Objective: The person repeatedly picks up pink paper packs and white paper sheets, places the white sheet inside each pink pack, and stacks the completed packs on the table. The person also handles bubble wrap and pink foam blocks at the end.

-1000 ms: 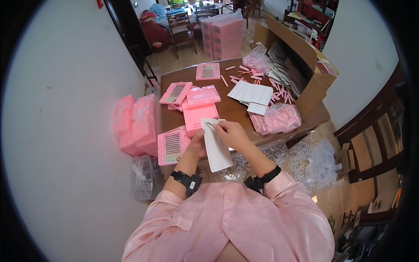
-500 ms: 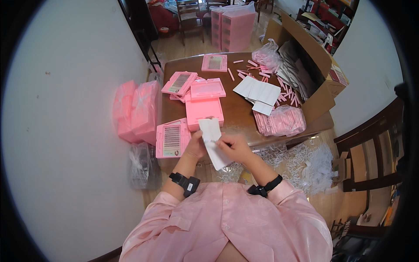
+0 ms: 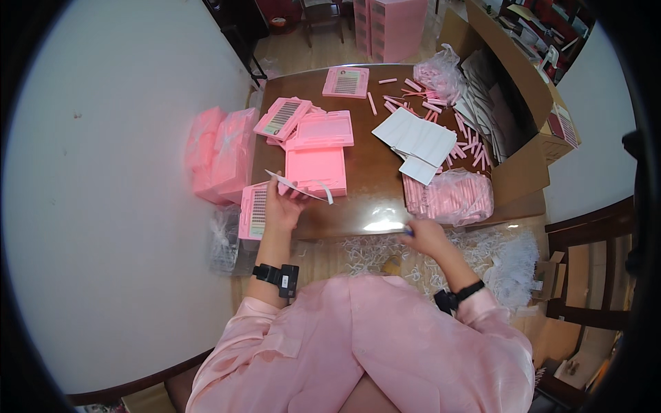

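My left hand (image 3: pixel 284 206) holds a thin white envelope (image 3: pixel 292 184) tilted nearly edge-on, its fingers underneath. A narrow white strip (image 3: pixel 328 193) curls from the envelope's right end. Just beyond lies an open pink box (image 3: pixel 313 167), and a pink lash case (image 3: pixel 253 212) with dark rows sits left of my left wrist. My right hand (image 3: pixel 428 238) is closed at the table's front edge; a small blue bit shows at its fingertips, too small to name. It is nearest to a plastic-wrapped bundle of pink tubes (image 3: pixel 451 198).
White envelopes (image 3: pixel 417 141) lie on the brown table (image 3: pixel 365 153) beside scattered pink tubes (image 3: pixel 471 148). A large open cardboard box (image 3: pixel 513 72) stands at the right. More pink cases (image 3: pixel 282 118) are piled at the left. Shredded white paper (image 3: pixel 506 265) covers the floor at the right.
My hands have moved apart. The left has taken the envelope up and left, tipping it edge-on; the right has let go of it and moved right. The whole view has shifted slightly.
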The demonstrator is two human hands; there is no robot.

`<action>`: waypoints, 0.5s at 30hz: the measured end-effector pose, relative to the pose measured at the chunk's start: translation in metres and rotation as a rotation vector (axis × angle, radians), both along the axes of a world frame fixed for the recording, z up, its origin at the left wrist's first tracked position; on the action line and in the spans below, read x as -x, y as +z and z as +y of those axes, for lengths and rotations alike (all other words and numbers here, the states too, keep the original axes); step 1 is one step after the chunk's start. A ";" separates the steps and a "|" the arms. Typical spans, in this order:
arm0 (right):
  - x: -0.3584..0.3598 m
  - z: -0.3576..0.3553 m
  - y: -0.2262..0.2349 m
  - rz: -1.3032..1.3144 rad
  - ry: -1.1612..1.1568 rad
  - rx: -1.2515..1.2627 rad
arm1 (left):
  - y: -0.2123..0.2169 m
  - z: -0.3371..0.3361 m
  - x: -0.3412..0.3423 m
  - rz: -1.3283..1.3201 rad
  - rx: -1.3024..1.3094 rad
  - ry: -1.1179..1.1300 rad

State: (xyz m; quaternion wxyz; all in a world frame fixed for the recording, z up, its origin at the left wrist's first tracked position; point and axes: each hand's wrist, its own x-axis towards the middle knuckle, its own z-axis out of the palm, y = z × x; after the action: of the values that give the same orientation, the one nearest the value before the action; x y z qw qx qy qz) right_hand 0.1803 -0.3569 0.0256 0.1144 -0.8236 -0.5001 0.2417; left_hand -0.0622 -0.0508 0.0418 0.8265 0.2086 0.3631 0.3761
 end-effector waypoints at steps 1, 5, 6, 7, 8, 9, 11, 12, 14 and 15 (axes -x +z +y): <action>-0.003 0.023 0.005 0.205 -0.073 -0.227 | -0.002 -0.008 -0.012 0.050 -0.004 -0.042; 0.002 0.111 0.014 0.699 -0.285 -0.603 | -0.007 -0.031 -0.053 0.246 0.003 -0.144; 0.001 0.125 0.014 0.873 -0.271 -0.624 | -0.008 -0.035 -0.061 0.289 -0.009 -0.173; -0.002 0.132 0.011 1.047 -0.253 -0.638 | -0.009 -0.038 -0.067 0.332 -0.017 -0.199; -0.006 0.131 0.006 0.973 -0.212 -0.578 | -0.010 -0.040 -0.071 0.363 0.019 -0.200; -0.011 0.129 0.000 0.898 -0.170 -0.521 | -0.010 -0.041 -0.074 0.362 0.000 -0.181; -0.026 0.114 -0.014 0.673 -0.073 -0.421 | -0.011 -0.042 -0.076 0.393 0.017 -0.131; -0.035 0.098 -0.023 0.523 -0.021 -0.379 | -0.011 -0.041 -0.075 0.455 0.012 -0.066; -0.049 0.056 -0.036 0.031 0.275 0.031 | -0.011 -0.037 -0.070 0.562 0.001 0.048; -0.056 0.034 -0.039 -0.029 0.497 0.253 | -0.011 -0.033 -0.068 0.560 0.022 0.055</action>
State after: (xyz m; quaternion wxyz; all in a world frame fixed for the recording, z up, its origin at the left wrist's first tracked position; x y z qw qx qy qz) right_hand 0.2367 -0.3226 -0.0130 -0.0592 -0.6868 -0.6542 0.3112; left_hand 0.0053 -0.0834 0.0309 0.6857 0.2854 0.5869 0.3223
